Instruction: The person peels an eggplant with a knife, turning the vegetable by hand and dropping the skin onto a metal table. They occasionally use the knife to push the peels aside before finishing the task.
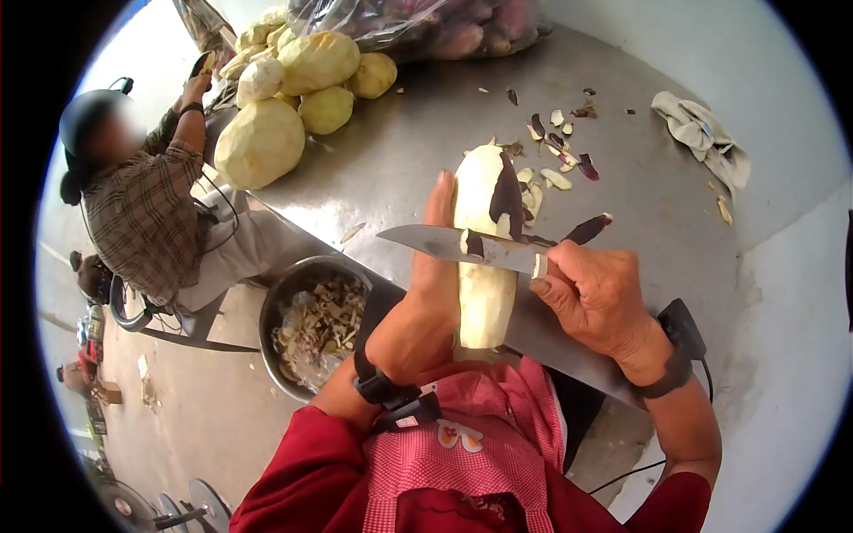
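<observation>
A long, pale sweet potato [484, 306], mostly peeled, is held upright over the table's near edge. A strip of dark purple skin [507, 200] remains on its upper right side. My left hand [434, 280] grips it from the left, its thumb along the side and the other fingers hidden behind. In my closed right hand [597, 293] is a knife [435, 240], its blade lying across the front of the sweet potato and pointing left. A small piece of peel [472, 242] clings to the blade.
Peeled sweet potatoes [260, 144] are piled at the table's [418, 133] left, beside a plastic bag of unpeeled ones [444, 31]. Peelings [558, 178] and a cloth [702, 138] lie right. A metal bowl of scraps [267, 342] stands below left, near a seated person [147, 213].
</observation>
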